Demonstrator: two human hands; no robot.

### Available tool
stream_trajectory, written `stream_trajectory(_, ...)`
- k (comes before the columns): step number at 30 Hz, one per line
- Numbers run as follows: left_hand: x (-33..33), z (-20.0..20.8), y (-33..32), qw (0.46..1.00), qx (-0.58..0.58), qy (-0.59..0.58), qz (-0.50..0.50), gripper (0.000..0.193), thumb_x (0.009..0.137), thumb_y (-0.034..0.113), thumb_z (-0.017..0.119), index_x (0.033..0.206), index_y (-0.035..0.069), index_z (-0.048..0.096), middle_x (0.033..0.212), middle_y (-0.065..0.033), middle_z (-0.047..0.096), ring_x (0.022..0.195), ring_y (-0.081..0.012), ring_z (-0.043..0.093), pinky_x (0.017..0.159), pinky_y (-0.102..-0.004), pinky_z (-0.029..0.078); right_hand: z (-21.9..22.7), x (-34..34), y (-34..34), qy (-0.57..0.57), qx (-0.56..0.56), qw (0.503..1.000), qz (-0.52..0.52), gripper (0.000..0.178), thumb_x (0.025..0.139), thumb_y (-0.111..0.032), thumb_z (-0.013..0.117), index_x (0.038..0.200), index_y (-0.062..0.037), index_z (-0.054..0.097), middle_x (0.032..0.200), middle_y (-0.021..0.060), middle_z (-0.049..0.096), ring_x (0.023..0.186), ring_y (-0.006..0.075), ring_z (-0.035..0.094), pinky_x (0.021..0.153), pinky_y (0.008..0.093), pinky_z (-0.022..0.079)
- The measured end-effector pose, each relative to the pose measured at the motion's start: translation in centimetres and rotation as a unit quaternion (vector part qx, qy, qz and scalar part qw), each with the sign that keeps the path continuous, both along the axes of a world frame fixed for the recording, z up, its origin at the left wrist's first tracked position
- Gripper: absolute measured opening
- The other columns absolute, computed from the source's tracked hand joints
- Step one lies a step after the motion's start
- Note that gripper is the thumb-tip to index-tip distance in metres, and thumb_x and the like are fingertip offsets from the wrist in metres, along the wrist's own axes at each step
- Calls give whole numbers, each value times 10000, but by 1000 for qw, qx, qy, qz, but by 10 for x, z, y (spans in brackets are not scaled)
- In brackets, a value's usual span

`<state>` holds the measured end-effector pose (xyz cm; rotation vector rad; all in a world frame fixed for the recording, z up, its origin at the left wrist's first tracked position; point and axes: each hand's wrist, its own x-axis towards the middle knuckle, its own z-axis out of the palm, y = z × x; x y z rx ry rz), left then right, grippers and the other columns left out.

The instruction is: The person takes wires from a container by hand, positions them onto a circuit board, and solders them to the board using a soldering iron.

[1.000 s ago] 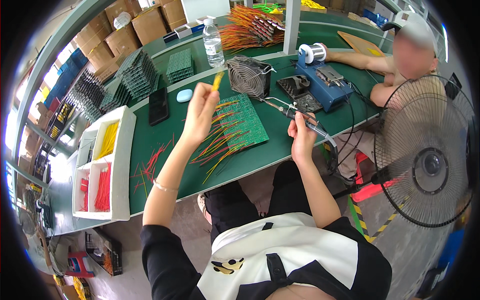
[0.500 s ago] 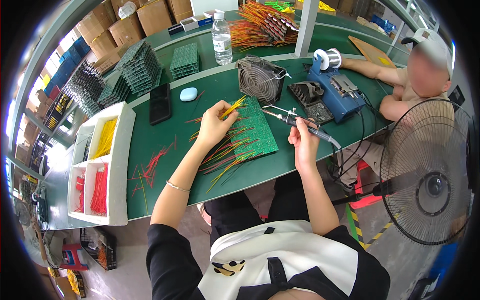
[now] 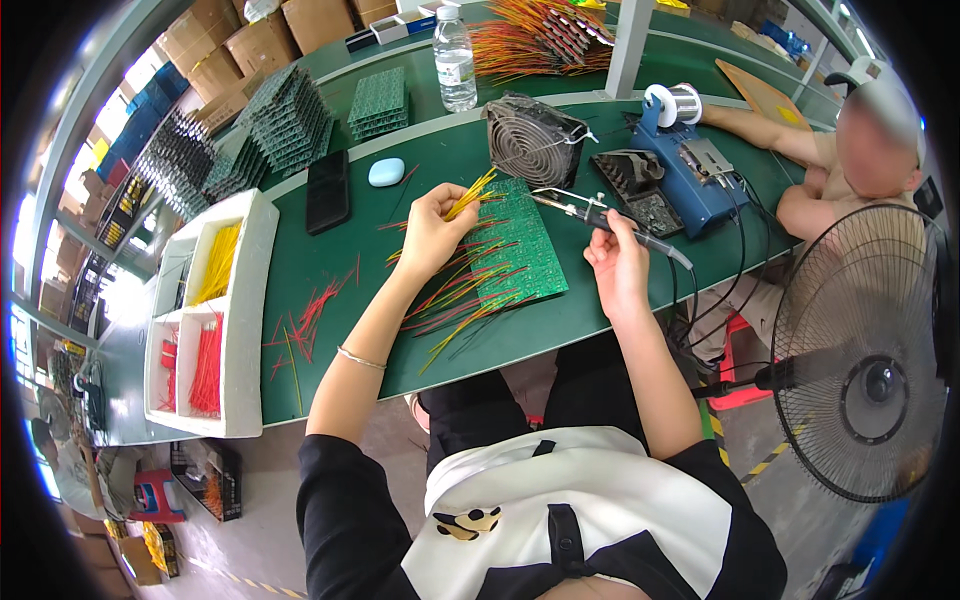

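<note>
My left hand point(image 3: 436, 232) is closed on a small bundle of yellow wires point(image 3: 474, 193), whose ends point over the upper left part of a green circuit board point(image 3: 530, 246). Red, yellow and black wires point(image 3: 455, 297) stick out from the board's left side across the green table. In my right hand point(image 3: 617, 262) is a soldering iron point(image 3: 612, 220), gripped like a pen, with a thin metal guide tube along it. Its tip lies over the board's upper right corner, apart from the yellow wires.
A white foam box point(image 3: 262, 310) holds yellow and red wires at left. Behind the board are a small fan point(image 3: 532, 140), a blue solder feeder point(image 3: 690, 175), a water bottle point(image 3: 455, 65) and a phone point(image 3: 328, 192). A person point(image 3: 868, 150) sits at right behind a large fan point(image 3: 865, 375).
The whole view has shifted slightly, so the table things sit a little further right. Both hands keep their holds, and the iron's tip stays near the board's upper right corner.
</note>
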<state>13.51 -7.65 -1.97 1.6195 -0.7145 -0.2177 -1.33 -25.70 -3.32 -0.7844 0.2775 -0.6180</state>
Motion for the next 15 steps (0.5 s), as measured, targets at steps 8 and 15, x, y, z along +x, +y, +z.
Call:
stream_trajectory(8, 1, 0, -6, 957, 196, -202, 66, 167, 712, 211, 616, 791, 64, 632, 622, -89, 600, 559, -257, 581, 557, -326, 457, 0, -1, 15, 16, -67, 996, -54, 132, 863, -149, 532, 810, -42, 474, 562, 11, 451, 456, 67, 384, 443, 221, 319)
stream_trajectory(15, -9, -3, -6, 961, 177, -188, 98, 162, 713, 201, 641, 781, 54, 657, 654, -78, 622, 574, -218, 596, 577, -302, 464, -2, -2, 24, 21, -174, 982, -76, 120, 862, -114, 535, 812, -40, 456, 571, 30, 475, 449, 54, 401, 414, 184, 320)
